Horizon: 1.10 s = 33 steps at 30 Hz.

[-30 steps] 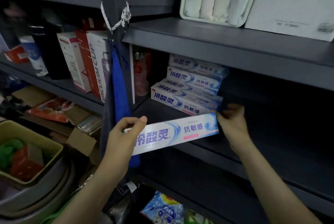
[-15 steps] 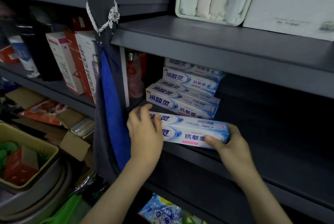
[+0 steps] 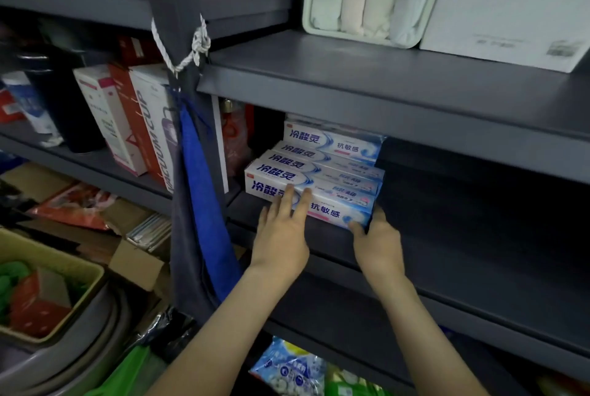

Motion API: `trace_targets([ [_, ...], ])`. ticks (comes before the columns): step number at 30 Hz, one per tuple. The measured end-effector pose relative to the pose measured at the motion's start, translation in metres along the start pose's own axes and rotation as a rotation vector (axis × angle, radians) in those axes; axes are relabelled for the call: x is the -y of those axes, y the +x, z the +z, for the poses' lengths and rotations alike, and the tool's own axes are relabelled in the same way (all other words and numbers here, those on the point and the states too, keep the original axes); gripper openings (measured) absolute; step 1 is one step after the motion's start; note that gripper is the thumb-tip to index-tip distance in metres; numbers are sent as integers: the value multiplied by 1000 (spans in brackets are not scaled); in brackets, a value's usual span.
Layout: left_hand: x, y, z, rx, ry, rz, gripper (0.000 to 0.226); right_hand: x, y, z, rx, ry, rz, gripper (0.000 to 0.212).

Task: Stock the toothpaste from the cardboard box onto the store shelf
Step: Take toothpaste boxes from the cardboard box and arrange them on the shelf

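Observation:
A white-and-blue toothpaste box [image 3: 338,205] lies lengthwise on the dark grey shelf [image 3: 463,261], pushed up against a stack of several identical toothpaste boxes [image 3: 332,145] behind it. My left hand [image 3: 281,236] presses straight fingers flat against the front face of that box near its left half. At the box's right end is my right hand [image 3: 378,242], thumb on the lower front corner and fingers wrapped round the end, partly hidden.
Tall vacuum cup boxes [image 3: 150,121] stand on the shelf to the left, past a post with a hanging blue cloth [image 3: 204,204]. Below left are a cardboard flap [image 3: 137,263] and a yellow basket [image 3: 48,255]. Bagged goods [image 3: 287,370] lie on the lower shelf.
The toothpaste box went from held in the air before the shelf to lying on it, then slid back against the stack. My left hand moved from its end to its front face.

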<state>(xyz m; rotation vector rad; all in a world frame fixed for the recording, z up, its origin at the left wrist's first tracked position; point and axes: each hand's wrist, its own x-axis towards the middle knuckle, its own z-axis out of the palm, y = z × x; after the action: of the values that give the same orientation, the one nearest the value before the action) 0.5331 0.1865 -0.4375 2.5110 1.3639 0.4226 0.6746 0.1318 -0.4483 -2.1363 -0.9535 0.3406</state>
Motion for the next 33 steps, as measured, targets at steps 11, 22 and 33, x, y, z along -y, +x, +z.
trace_targets([
  [11, -107, -87, -100, 270, -95, 103, 42, 25, -131, -159, 176, -129, -19, 47],
  [22, -366, -203, -157, 271, -149, 554, 40, -22, -249, -424, -81, -234, -59, 35],
  [33, -655, -354, -142, 258, -259, 816, 37, -159, -390, -701, -329, -358, -1, 32],
])
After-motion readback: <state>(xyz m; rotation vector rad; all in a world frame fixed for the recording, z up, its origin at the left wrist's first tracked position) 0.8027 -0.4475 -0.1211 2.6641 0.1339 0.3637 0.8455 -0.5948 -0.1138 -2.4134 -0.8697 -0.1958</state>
